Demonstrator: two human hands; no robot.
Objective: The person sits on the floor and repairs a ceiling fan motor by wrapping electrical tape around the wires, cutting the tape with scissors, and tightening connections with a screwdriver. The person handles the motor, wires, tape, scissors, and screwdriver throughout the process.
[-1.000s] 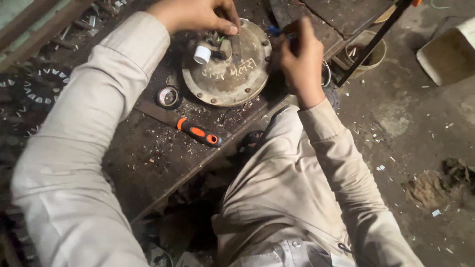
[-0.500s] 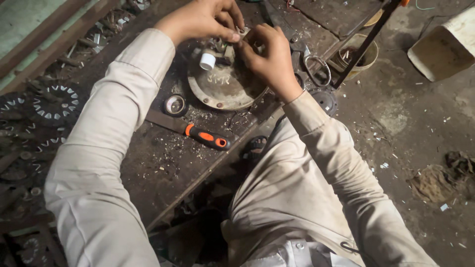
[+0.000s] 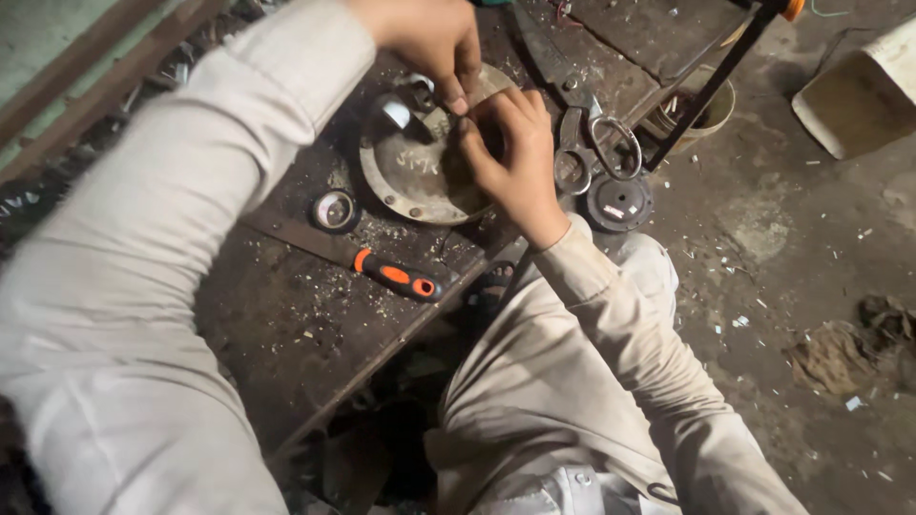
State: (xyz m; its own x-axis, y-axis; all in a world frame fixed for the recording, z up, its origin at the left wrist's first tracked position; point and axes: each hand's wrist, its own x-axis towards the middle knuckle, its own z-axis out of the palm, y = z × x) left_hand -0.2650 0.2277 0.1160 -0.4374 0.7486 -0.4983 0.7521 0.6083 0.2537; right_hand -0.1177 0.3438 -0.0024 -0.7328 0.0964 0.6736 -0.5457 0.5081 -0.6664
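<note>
Since half a second ago our right hand (image 3: pixel 510 157) has stayed pressed on the round grey metal cover plate (image 3: pixel 420 176), while the view has drawn closer and the plate now sits nearer the middle. That plate lies on the dark, grimy tabletop (image 3: pixel 286 315), far from us. Our left hand (image 3: pixel 429 38) reaches in from the far side, its grip pinched on a small part over the plate; what it holds we cannot tell. Our right grip is curled against the plate's right edge, fingers bent. Nearer lies an orange-and-black-handled tool (image 3: pixel 396 277), with a small round metal bearing (image 3: pixel 334 210) to its left and large steel shears (image 3: pixel 582 133) right of the plate.
</note>
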